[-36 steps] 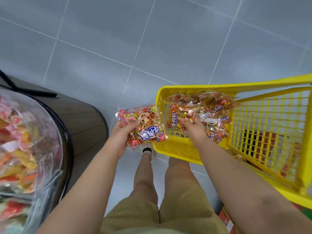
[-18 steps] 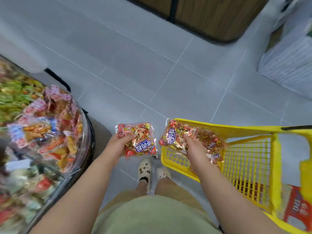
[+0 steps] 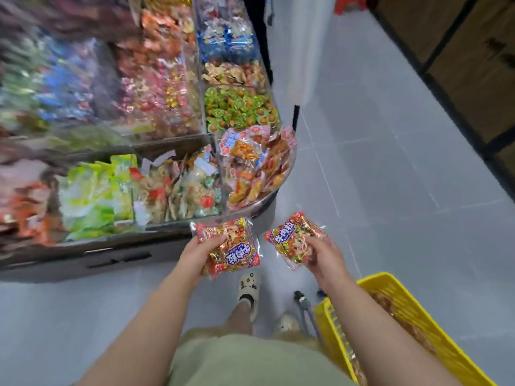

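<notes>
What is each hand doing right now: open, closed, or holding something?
Left hand: grips a red snack packet.
Right hand: grips a second red snack packet.

Pale green shirt [image 3: 250,360]; tan shorts [image 3: 206,332]; cream clogs [image 3: 249,285] with dark charms; forearms [image 3: 156,316] bare.

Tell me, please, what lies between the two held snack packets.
Nothing: left packet and right packet sit apart, only floor showing between them, in the head view.

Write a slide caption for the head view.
Left hand grips the left snack packet, right hand the right snack packet, near a snack display and a yellow basket.
</notes>
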`<act>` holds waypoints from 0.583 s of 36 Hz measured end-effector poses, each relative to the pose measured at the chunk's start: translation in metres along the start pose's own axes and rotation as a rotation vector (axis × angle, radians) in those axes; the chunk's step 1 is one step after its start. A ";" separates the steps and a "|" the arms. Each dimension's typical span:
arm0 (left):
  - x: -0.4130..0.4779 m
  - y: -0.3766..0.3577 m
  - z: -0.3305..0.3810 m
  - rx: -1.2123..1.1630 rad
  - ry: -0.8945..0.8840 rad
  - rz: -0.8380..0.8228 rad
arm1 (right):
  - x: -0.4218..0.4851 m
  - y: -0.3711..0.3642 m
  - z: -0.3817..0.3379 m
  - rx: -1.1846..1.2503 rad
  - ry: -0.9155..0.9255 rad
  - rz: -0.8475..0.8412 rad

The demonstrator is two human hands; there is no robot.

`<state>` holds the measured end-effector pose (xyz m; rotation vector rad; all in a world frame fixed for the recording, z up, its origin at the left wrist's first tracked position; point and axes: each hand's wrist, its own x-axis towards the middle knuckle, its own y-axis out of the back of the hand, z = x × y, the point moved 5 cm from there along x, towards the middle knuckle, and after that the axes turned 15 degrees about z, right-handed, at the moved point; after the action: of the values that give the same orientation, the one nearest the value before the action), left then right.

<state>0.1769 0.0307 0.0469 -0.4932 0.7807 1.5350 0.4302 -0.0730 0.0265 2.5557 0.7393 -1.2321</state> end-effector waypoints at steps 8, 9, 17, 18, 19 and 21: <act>0.024 0.091 -0.003 -0.159 0.021 0.151 | -0.024 -0.101 0.016 -0.056 -0.095 -0.242; 0.030 0.099 0.002 -0.195 0.020 0.159 | -0.027 -0.115 0.016 -0.057 -0.103 -0.267; 0.092 0.165 0.077 -0.287 -0.049 0.081 | -0.041 -0.241 0.008 0.139 -0.161 -0.259; 0.102 0.175 0.089 -0.272 -0.061 0.069 | -0.043 -0.257 0.007 0.157 -0.171 -0.254; 0.111 0.184 0.102 -0.254 -0.078 0.062 | -0.046 -0.272 0.006 0.171 -0.180 -0.245; 0.131 0.203 0.128 -0.243 -0.117 0.076 | -0.050 -0.299 0.004 0.153 -0.182 -0.211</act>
<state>-0.0211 0.2160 0.0775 -0.5513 0.5311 1.7240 0.2455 0.1628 0.0714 2.4877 0.9251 -1.6210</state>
